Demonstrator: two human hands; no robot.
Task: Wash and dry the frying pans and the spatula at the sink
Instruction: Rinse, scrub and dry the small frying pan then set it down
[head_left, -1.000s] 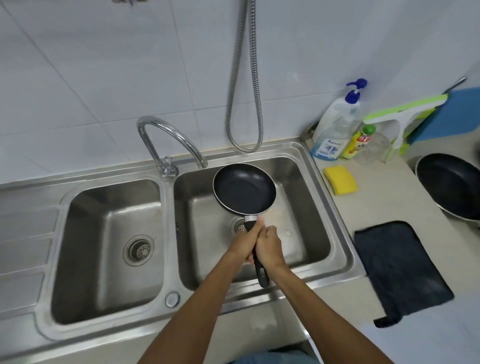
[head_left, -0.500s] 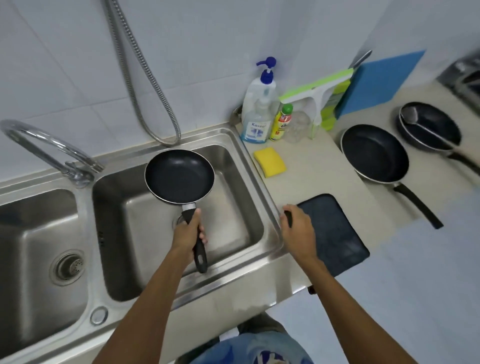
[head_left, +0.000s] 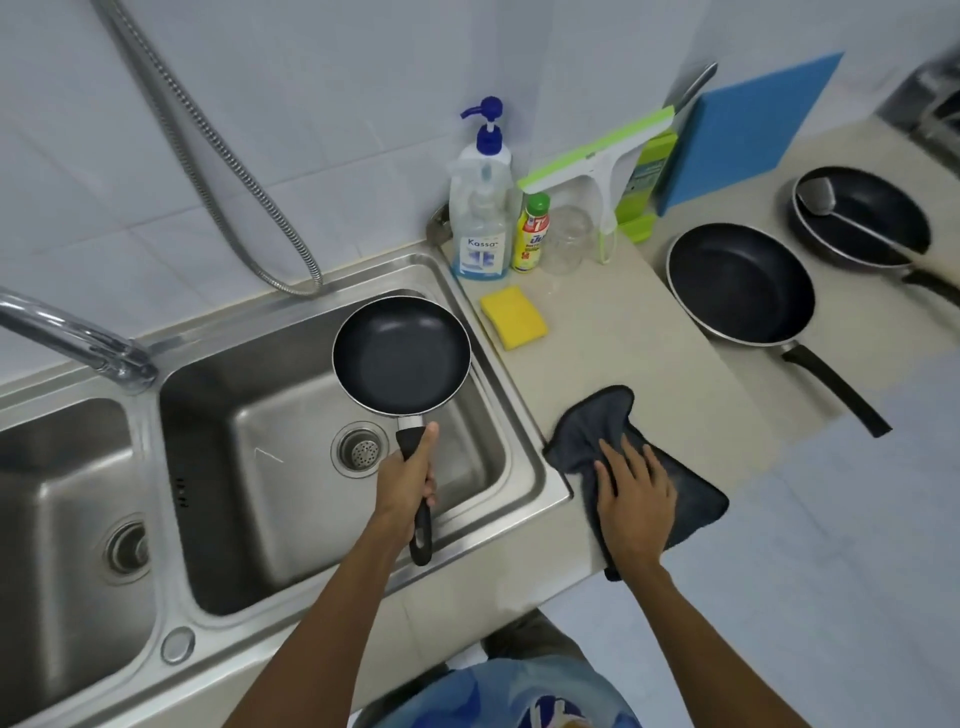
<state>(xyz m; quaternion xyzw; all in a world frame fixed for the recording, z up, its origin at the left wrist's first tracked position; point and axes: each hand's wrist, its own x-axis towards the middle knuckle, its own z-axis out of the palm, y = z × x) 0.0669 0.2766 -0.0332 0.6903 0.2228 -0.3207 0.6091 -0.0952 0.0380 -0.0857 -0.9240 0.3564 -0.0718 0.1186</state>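
My left hand (head_left: 406, 480) grips the black handle of a small black frying pan (head_left: 400, 358) and holds it level above the right sink basin (head_left: 249, 519). On the counter just right of the sink, my right hand (head_left: 635, 501) rests with spread fingers on a rumpled dark cloth (head_left: 597, 415). Farther right on the counter a larger black pan (head_left: 737, 283) sits with its handle pointing toward me. Behind it, a third pan (head_left: 878, 223) has a metal spatula (head_left: 818, 196) lying in it.
A yellow sponge (head_left: 513, 317), a soap pump bottle (head_left: 479, 208), a small yellow bottle (head_left: 531, 234), a jar (head_left: 567, 240), a green squeegee (head_left: 602, 171) and a blue board (head_left: 748, 130) line the wall. The faucet (head_left: 67, 332) arches at left, and a metal hose (head_left: 208, 135) hangs down the tiles.
My right hand left the pan handle, reached right to the dark cloth and bunched it up. The view swung right. My left hand keeps the small pan over the basin.
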